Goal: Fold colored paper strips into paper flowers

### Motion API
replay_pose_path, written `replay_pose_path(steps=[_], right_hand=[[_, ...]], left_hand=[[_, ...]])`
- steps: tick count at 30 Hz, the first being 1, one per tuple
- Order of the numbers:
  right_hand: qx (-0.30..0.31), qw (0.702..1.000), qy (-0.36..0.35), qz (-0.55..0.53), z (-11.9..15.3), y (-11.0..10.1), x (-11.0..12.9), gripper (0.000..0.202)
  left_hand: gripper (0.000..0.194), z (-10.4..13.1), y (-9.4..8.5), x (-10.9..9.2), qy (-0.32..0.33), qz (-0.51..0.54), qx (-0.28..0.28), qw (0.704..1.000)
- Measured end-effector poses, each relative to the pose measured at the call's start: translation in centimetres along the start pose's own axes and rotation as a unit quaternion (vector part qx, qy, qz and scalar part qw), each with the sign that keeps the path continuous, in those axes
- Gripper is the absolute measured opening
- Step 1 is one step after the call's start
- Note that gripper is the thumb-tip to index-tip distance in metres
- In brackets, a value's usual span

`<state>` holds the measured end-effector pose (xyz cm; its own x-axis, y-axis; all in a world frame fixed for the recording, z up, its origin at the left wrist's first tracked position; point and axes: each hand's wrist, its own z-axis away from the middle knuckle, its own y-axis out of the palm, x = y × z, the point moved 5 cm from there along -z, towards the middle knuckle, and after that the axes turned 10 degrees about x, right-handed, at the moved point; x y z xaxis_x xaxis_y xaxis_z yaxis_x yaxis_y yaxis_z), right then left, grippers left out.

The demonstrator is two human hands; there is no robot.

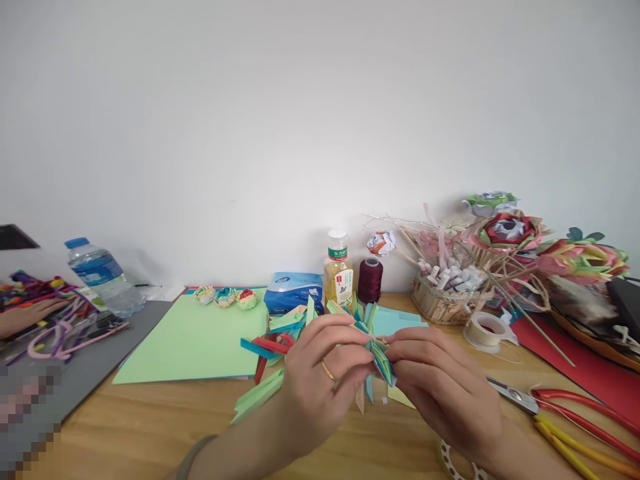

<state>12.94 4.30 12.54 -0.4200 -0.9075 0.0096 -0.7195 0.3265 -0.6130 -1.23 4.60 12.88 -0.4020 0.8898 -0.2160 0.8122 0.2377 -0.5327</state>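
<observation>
Between my two hands is a bundle of folded paper [381, 362] in blue, green and pale tones, with its layers fanned out. My left hand [325, 373], with a ring on one finger, pinches it from the left. From the right, the fingertips of my right hand [443, 383] close on its other side. Folded paper strips [260, 393] in green, blue and red lie in a pile behind and left of my left hand. Light blue paper [400, 319] lies behind the bundle. My fingers hide part of the folds.
Green sheets [200, 340] carry three small paper flowers [225, 297]. Behind stand a tissue pack [293, 291], a drink bottle [339, 270] and a thread spool [370, 280]. At right are a basket [440, 307], tape [485, 331], scissors [520, 397] and red-handled pliers [585, 407]. Another person's hand [40, 310] is far left.
</observation>
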Motion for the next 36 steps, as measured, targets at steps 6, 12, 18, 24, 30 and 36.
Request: replay_pose_path(steps=[6,12,18,24,30,36], right_hand=[[-0.001,1.0,-0.015,-0.02,-0.05,-0.16,0.1,0.015],[0.013,0.999,-0.034,-0.003,-0.2,-0.28,0.16,0.018],[0.015,0.999,-0.035,-0.018,-0.04,-0.23,0.03,0.019],[0.018,0.999,-0.029,-0.034,0.24,-0.06,-0.02,0.017],[0.014,0.999,-0.029,-0.033,0.16,-0.01,-0.06,0.017],[0.019,0.999,-0.029,-0.028,0.0,-0.14,0.08,0.017]], left_hand=[[0.01,-0.08,-0.03,-0.18,0.018,0.008,0.003,1.0],[0.011,-0.16,-0.14,-0.31,0.024,-0.013,0.011,1.0],[0.01,-0.15,-0.1,-0.17,0.031,0.006,0.011,0.999],[0.01,0.03,0.14,0.05,0.023,0.038,0.005,0.999],[0.011,-0.08,0.1,-0.15,0.031,0.014,0.012,0.999],[0.01,-0.09,0.22,0.04,0.035,0.032,0.024,0.999]])
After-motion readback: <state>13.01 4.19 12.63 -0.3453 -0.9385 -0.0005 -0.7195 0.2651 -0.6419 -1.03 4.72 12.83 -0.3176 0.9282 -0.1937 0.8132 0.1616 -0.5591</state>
